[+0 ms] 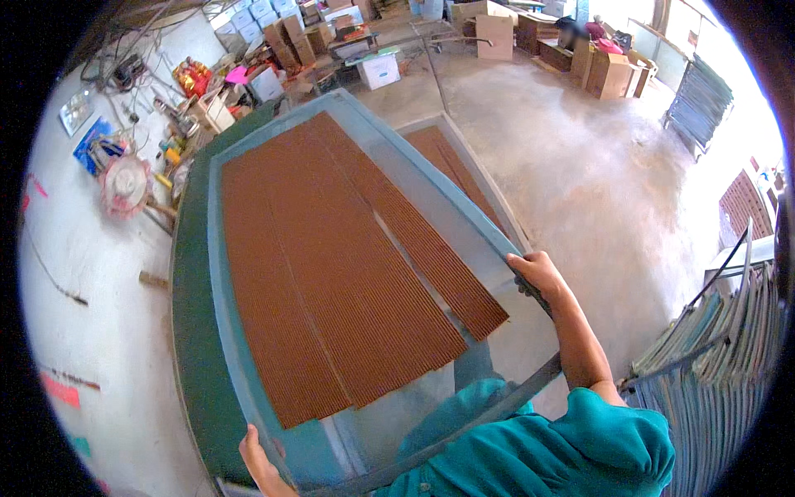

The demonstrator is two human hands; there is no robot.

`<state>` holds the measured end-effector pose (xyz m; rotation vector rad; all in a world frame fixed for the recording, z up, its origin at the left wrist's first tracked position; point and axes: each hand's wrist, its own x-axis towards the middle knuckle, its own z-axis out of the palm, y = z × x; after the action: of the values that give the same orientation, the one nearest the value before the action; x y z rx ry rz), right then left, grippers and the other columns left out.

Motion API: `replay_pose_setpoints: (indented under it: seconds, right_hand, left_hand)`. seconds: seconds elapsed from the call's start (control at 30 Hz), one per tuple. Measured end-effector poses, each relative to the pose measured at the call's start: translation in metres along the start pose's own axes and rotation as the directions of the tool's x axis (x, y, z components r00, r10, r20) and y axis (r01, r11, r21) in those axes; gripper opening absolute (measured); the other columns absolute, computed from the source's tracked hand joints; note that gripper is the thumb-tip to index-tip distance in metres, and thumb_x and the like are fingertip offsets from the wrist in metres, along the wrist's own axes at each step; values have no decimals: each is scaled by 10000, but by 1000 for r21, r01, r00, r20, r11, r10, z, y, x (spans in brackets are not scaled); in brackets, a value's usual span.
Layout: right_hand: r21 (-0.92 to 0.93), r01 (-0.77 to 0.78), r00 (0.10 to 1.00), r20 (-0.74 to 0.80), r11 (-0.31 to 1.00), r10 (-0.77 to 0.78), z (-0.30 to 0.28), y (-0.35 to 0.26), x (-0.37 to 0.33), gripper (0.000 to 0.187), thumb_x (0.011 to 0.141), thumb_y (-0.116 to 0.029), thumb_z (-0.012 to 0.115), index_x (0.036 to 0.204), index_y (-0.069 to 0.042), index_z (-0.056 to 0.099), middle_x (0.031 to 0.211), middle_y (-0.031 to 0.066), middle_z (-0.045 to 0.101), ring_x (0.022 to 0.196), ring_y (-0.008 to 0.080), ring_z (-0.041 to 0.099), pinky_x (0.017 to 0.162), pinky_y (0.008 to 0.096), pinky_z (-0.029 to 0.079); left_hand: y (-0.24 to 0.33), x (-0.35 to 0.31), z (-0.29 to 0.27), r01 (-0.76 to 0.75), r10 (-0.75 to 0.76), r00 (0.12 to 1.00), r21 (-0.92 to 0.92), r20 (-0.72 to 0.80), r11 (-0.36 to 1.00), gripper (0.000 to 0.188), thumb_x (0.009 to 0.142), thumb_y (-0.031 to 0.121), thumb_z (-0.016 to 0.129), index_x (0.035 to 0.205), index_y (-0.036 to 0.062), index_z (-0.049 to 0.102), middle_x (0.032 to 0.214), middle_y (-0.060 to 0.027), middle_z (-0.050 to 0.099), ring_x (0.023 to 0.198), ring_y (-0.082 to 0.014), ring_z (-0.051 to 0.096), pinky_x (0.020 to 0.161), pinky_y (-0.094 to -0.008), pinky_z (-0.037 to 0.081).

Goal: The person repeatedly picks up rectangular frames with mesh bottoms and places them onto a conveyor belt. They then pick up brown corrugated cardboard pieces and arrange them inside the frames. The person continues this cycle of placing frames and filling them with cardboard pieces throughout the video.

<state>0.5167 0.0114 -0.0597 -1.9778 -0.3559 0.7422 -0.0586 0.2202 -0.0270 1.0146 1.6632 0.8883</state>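
A large blue-framed mesh screen (pixel 217 273) is held out in front of me, its near edge at my body. Wide panels of thin brown sticks (pixel 331 273), lying closely side by side, cover most of it, with narrow gaps between panels. The bare near part of the mesh is see-through. My left hand (pixel 260 462) is closed around the frame at the near left corner, its fingers partly hidden. On the right side rail, my right hand (pixel 538 275) grips with the thumb on top and fingers curled underneath. Beyond that rail, a second framed screen (pixel 505 211) with similar brown sticks shows partly underneath.
A dark green surface (pixel 195 373) extends under and left of the screen. To my near right stand many stacked screens (pixel 712 398); another stack (pixel 700 103) is farther off. A round fan (pixel 126 184) is by the left wall. Cardboard boxes (pixel 609 73) sit at the back.
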Motion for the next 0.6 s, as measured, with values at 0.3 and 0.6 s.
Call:
replay_pose_setpoints:
  seconds: [0.3, 0.6]
  right_hand:
    - [4, -167, 966, -200, 986, 165, -107, -34, 264, 432, 793, -364, 631, 702, 58, 638, 524, 81, 540, 414, 173, 521, 386, 323, 406]
    - [-57, -344, 911, -262, 937, 318, -146, -20, 472, 486, 857, -380, 524, 652, 55, 594, 509, 101, 533, 404, 205, 542, 372, 341, 420]
  left_hand:
    - [80, 122, 324, -72, 53, 994, 207, 95, 976, 343, 856, 296, 575, 843, -47, 595, 845, -104, 586, 792, -202, 535, 727, -386, 429]
    - [103, 180, 556, 156, -238, 944, 327, 227, 932, 362, 921, 279, 463, 903, -69, 561, 637, -132, 548, 453, -233, 515, 390, -381, 415]
